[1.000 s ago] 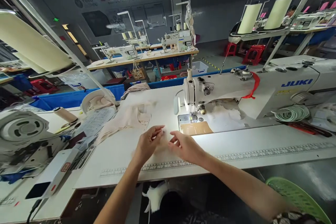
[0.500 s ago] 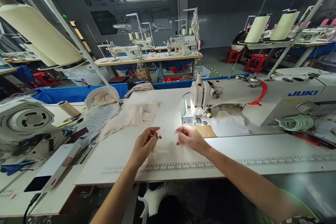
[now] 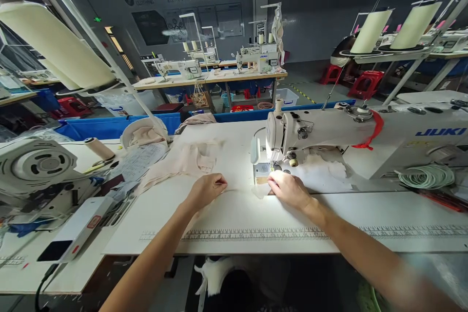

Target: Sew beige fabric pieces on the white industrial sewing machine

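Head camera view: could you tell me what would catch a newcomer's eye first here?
Probably the white sewing machine lit at the right of the table, with the right hand laid on pale fabric just in front of its needle. The left hand pinches the same thin piece further left. Big cream thread cones loom at upper left.

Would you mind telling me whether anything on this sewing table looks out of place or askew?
Nothing stands out. The left hand and right hand hold a thin pale strip flat, leading to the sewing machine needle; beige fabric lies loosely heaped behind.
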### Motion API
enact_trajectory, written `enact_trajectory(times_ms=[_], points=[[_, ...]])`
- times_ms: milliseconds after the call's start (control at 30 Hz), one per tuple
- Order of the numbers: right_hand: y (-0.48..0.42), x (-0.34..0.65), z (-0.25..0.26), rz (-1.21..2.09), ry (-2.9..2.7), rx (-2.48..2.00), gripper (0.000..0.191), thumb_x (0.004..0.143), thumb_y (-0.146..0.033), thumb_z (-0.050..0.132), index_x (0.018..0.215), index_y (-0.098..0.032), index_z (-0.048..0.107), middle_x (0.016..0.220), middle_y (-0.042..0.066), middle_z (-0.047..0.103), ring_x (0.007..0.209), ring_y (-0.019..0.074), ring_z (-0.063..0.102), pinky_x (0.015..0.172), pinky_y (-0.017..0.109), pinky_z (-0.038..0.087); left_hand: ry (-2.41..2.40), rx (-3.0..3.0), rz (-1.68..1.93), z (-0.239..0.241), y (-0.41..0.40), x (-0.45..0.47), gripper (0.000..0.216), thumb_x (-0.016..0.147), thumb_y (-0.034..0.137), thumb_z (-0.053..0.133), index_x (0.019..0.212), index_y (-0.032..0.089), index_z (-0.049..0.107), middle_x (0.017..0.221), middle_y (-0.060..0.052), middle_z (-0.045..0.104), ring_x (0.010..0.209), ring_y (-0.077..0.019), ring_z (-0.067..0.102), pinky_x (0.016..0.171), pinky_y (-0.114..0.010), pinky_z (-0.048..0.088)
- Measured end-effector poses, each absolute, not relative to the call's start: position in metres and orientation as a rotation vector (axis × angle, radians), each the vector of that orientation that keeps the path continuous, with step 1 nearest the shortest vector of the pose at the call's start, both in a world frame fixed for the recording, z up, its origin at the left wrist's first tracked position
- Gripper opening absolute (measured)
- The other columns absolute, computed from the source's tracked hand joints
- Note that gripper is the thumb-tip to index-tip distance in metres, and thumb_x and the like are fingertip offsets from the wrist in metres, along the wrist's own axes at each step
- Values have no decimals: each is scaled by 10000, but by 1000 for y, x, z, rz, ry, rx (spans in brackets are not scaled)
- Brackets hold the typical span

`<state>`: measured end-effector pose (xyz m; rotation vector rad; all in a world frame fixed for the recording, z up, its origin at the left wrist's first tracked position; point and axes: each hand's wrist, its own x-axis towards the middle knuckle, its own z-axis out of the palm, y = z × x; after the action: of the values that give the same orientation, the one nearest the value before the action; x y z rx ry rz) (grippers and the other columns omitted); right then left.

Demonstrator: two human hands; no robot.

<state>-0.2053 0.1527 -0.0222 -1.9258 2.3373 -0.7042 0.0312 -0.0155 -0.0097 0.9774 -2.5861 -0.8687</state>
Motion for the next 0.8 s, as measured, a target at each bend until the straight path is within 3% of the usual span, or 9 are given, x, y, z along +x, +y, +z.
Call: enact_trajectory(times_ms=[100, 233, 333, 433, 500, 567, 633, 733, 800], points=[[159, -209, -22, -603, 2431, -1981, 216, 990, -170, 446, 885, -184, 633, 918, 103, 657, 696, 201, 589, 590, 316, 385, -2651, 882, -465, -7, -11, 35, 230, 897, 379, 488, 904, 222, 656, 1008, -85, 730, 970, -293, 651, 811, -409, 529], [176, -216, -14, -464, 2500, -2084, 226, 997, -115, 426, 1001, -198, 636, 967, 75, 645, 722, 186, 582, 602, 294, 403, -2485, 589, -96, -5, 21, 59, 291, 1011, 327, 454, 1212, 214, 631, 1189, -127, 685, 1158, -328, 600, 954, -485, 537], [188, -219, -10, -522, 2405, -2175, 279, 999, -85, 406, 1066, -214, 644, 954, 47, 617, 760, 173, 567, 655, 277, 419, -2423, 542, -42, -19, 52, 85, 406, 1053, 291, 436, 1455, 286, 489, 1323, -101, 636, 1246, -303, 569, 983, -452, 545], [195, -219, -11, -540, 2228, -2383, 284, 1026, -144, 383, 1044, -201, 661, 917, 51, 572, 774, 183, 525, 678, 294, 416, -2502, 621, -12, -40, 67, 107, 567, 1067, 363, 430, 1606, 257, 292, 1562, -117, 460, 1400, -326, 463, 1036, -476, 528], [195, -219, -14, -526, 2176, -2470, 299, 1035, -191, 370, 1000, -192, 667, 899, 63, 555, 756, 194, 501, 656, 316, 407, -2572, 624, -54, -47, 60, 116, 554, 1075, 397, 416, 1594, 221, 333, 1582, -117, 444, 1424, -317, 450, 1080, -468, 505], [194, -219, -17, -516, 2172, -2489, 318, 1042, -212, 355, 998, -194, 669, 898, 73, 558, 749, 204, 502, 647, 336, 409, -2601, 664, -209, -43, 43, 121, 443, 1092, 378, 358, 1472, 216, 518, 1474, -91, 575, 1355, -270, 537, 1094, -415, 496], [193, -218, -18, -536, 2174, -2478, 315, 1046, -227, 357, 1010, -199, 669, 917, 80, 572, 756, 208, 517, 651, 347, 418, -2559, 797, -354, -33, 20, 121, 411, 1088, 373, 335, 1235, 204, 679, 1256, -80, 711, 1162, -238, 663, 995, -356, 548], [193, -217, -19, -600, 2186, -2456, 302, 1034, -209, 367, 1021, -205, 669, 914, 80, 577, 743, 205, 524, 643, 354, 420, -2463, 943, -226, -15, -19, 114, 391, 1031, 380, 379, 985, 182, 713, 1008, -111, 739, 942, -263, 696, 822, -370, 580], [194, -217, -19, -612, 2194, -2451, 296, 1017, -175, 374, 1005, -210, 668, 896, 79, 571, 729, 205, 518, 638, 359, 417, -2512, 898, -59, -8, -40, 105, 375, 989, 324, 368, 994, 183, 716, 1050, -134, 729, 1019, -294, 671, 834, -400, 571]])
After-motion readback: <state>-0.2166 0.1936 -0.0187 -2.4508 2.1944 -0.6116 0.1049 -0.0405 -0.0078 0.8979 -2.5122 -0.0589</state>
